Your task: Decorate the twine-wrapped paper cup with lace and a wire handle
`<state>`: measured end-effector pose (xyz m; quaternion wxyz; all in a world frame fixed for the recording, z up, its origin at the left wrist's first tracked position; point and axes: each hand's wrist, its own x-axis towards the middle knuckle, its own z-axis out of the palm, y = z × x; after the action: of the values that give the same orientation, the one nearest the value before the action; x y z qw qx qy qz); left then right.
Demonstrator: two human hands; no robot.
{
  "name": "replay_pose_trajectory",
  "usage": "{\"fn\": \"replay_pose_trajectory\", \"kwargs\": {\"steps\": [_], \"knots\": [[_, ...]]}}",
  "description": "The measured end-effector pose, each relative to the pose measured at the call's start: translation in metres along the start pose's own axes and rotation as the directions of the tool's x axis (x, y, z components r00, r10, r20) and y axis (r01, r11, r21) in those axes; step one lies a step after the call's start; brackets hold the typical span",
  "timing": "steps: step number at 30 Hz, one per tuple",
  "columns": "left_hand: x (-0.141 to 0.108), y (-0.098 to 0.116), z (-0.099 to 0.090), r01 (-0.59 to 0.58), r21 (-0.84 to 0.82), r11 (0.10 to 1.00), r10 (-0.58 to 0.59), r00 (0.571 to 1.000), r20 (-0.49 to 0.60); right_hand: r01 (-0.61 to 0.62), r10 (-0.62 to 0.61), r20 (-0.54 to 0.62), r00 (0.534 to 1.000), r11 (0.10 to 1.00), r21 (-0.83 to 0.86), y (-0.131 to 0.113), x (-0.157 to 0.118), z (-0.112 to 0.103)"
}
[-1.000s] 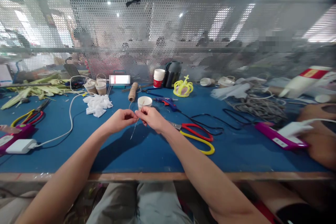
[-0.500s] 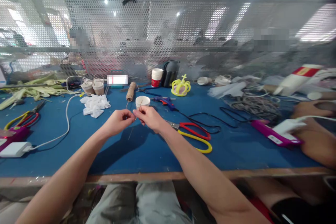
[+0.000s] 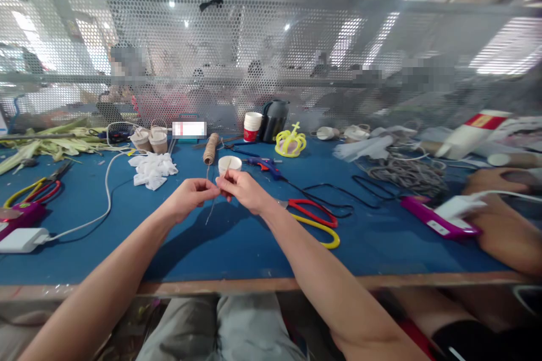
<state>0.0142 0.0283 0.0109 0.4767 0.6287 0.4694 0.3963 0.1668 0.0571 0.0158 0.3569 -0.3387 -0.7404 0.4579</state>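
Note:
Over the blue table, my left hand [image 3: 192,197] and my right hand [image 3: 241,187] meet fingertip to fingertip. Both are closed in a pinch on a thin length of twine [image 3: 210,212], whose loose end hangs below the fingers. Just behind my hands stands a small white paper cup [image 3: 230,164], partly covered by my right hand. A thin strand shows against the cup. The spool of brown twine [image 3: 210,149] lies beyond my left hand, and a strand runs from it toward my fingers. What exactly lies between the fingertips is hidden.
Red-and-yellow-handled scissors [image 3: 315,219] lie beside my right forearm, behind them a blue glue gun [image 3: 267,166]. White fabric scraps [image 3: 153,170] lie left. A yellow crown [image 3: 290,142], stacked cups [image 3: 252,127] and a dark jug [image 3: 276,119] stand behind. Another person's arm [image 3: 510,220] rests at right.
My hands stay together, their fingertips shifting only slightly around the twine. The hanging twine end has moved a little. The view has shifted slightly.

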Motion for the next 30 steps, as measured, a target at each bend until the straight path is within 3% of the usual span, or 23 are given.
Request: {"fn": "replay_pose_trajectory", "kwargs": {"steps": [11, 22, 30], "knots": [[-0.003, 0.007, -0.002, -0.048, 0.129, 0.99, 0.059, 0.995, -0.077, -0.043, 0.035, -0.061, 0.998, 0.989, -0.141, -0.003, -0.001, 0.0], [0.002, -0.005, 0.008, -0.051, 0.203, 0.978, 0.093, 0.974, -0.204, -0.039, 0.007, -0.143, 0.99, 0.973, -0.227, 0.001, -0.001, 0.004], [-0.001, 0.001, 0.001, -0.055, 0.121, 0.991, 0.068, 0.992, -0.107, 0.012, -0.031, -0.08, 0.996, 0.972, -0.235, -0.002, -0.001, 0.002]]}}
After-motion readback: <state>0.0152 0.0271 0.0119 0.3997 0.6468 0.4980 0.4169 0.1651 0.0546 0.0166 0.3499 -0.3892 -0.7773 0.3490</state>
